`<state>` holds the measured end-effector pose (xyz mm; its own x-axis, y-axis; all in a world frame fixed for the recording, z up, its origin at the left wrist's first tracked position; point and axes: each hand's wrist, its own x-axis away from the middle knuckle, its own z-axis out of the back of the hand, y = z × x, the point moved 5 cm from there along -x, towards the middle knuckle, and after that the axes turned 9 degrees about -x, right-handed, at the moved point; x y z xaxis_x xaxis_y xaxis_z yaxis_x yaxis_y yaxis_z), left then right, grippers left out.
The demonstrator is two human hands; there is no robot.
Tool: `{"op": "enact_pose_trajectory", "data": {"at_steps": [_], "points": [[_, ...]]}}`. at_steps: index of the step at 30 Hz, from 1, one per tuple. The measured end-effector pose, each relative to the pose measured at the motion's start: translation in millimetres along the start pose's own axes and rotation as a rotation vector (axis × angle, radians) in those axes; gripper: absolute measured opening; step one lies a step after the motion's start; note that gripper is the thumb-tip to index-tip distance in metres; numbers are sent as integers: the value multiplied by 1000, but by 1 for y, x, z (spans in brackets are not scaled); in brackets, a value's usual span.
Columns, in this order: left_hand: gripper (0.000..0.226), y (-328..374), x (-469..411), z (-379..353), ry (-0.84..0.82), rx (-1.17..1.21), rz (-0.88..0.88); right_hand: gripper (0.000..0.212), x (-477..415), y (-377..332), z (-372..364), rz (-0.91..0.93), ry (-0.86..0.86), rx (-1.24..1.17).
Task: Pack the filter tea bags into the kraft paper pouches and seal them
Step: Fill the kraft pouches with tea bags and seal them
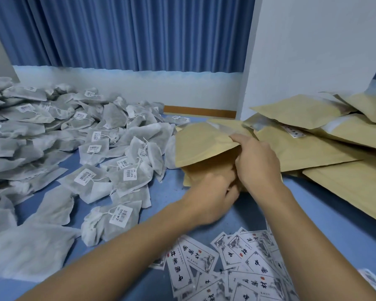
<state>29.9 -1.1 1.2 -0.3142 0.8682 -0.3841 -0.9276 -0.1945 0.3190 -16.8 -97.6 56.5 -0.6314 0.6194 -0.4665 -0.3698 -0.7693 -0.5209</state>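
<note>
Kraft paper pouch, tan and flat, lies in the middle of the blue desk with its mouth turned toward the person, probably so it can be filled without lifting it.

Nearest, in front of the pouch, lies a loose scatter of white printed paper labels with black calligraphy, close enough to reach once a pouch is filled.

Just past them, the left hand sits at the pouch's mouth against the lower panel. It is blurred and its fingers look curled, but whether it holds anything cannot be told.

The right hand grips the edge of the upper panel, forefinger laid on top, and lifts it away from the lower one. This hold seems meant to keep the mouth gaping while the other hand works there.

Left of the pouch spreads a wide heap of grey-white filter tea bags with strings and barcode tags, its edge touching the pouch's left side, so the supply is a short reach away.

Right of the pouch, more tan kraft pouches are stacked in an overlapping pile; whether they are filled is unclear.

Beyond the pouch hang pleated blue curtains, beside a white wall.
</note>
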Motion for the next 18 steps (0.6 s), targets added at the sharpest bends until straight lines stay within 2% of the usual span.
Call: {"op": "enact_pose_trajectory", "data": {"at_steps": [2,4,6,7,8,10,12,14,16,18], "points": [[21,1,30,11,131,-114,-116,65,2,0,-6,-30,-17,87],[22,-9,54,34,448,-213,-122,61,4,-1,-9,-55,2,154],[22,-28,62,55,680,-348,32,58,6,-1,-9,-81,19,179],[19,-42,58,62,698,-433,177,58,6,0,-8,-90,22,184],[16,-58,53,65,656,-516,340,58,6,1,-8,-93,23,184],[30,-95,44,64,447,-562,633,59,6,1,-6,-89,24,177],[46,-123,41,50,183,-548,767,61,6,-1,-5,-85,16,174],[44,-135,37,36,18,-632,763,63,6,-2,-5,-81,14,177],[21,-129,32,34,34,-640,681,65,5,-1,-4,-86,16,175],[22,-119,31,38,134,-542,623,67,4,1,-2,-105,22,160]]}}
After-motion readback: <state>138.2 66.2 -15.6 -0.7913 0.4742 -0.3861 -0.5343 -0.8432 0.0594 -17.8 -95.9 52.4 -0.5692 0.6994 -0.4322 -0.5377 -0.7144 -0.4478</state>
